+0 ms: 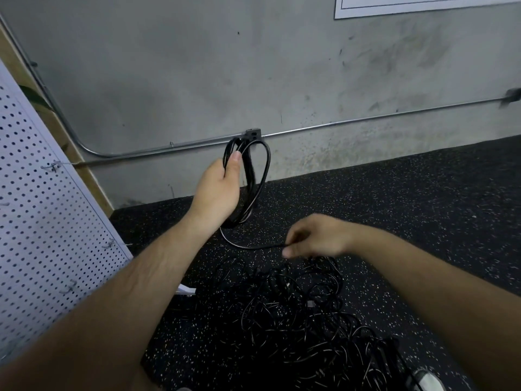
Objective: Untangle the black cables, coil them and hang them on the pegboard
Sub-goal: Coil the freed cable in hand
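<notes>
My left hand (219,190) is raised and grips a coil of black cable (255,176) of a few loops, thumb on top. A loose strand (239,242) runs from the coil's bottom in a curve to my right hand (313,237), which pinches it between thumb and fingers just above the floor. Below my right hand lies a big tangle of black cables (298,320) on the floor. The white pegboard (36,221) leans at the left, with small metal hooks (52,167) on it.
A grey concrete wall (197,66) with a metal conduit (338,124) stands behind. The floor is black speckled rubber (408,198). A white object (186,290) lies by the pegboard's foot, and a shoe tip (427,380) shows at the bottom right.
</notes>
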